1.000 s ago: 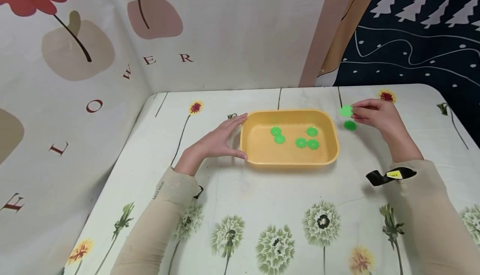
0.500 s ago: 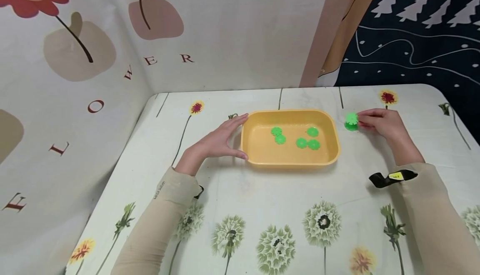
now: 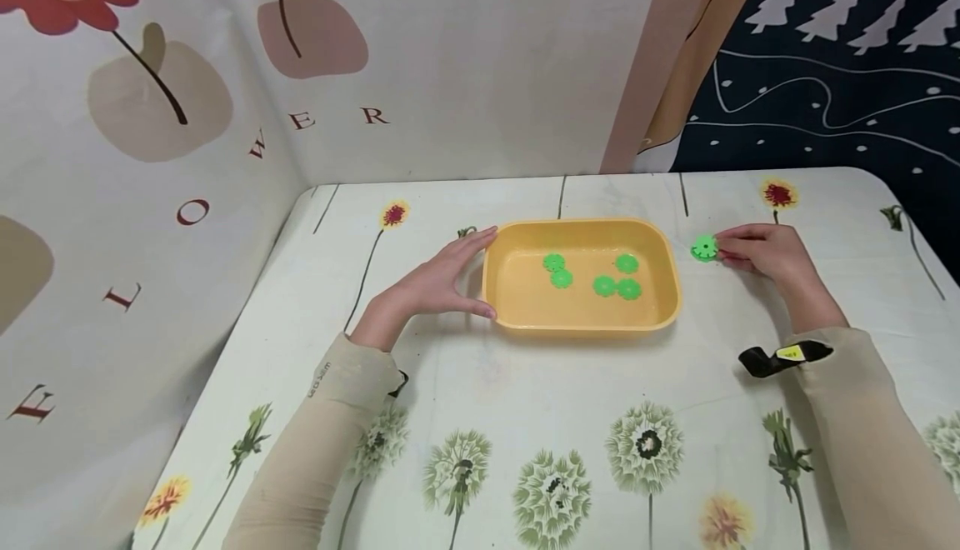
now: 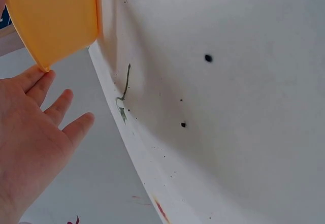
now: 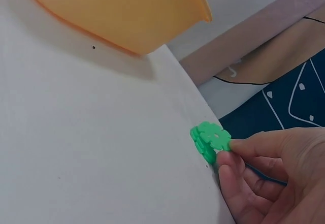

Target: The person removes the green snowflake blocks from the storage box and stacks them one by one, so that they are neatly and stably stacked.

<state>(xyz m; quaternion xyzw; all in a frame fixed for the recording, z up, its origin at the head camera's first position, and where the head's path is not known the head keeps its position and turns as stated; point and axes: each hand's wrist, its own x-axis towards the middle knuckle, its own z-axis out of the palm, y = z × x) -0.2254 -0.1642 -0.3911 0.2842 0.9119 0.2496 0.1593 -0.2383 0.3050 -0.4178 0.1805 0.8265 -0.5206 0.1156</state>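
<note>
A yellow plastic tray [image 3: 581, 321] stands on the table with several green notched discs [image 3: 628, 289] lying flat inside. At its left end, my left hand [image 3: 431, 283] rests against the rim, thumb at the near corner and fingers at the far one. To the right of the tray, my right hand [image 3: 772, 254] pinches a green notched disc [image 5: 216, 135] between thumb and fingertips. A second green disc [image 5: 202, 148] is right beside it, touching or nearly so; in the head view the pinched disc mostly covers it.
The table wears a white cloth [image 3: 525, 392] printed with dandelions and other flowers. Printed curtains [image 3: 480, 75] hang along the back and left. A black strap [image 3: 783, 354] sticks out at the right sleeve.
My right hand has lowered the pinched disc toward me, from above the loose disc on the table down onto or against it. The left hand and tray stay put.
</note>
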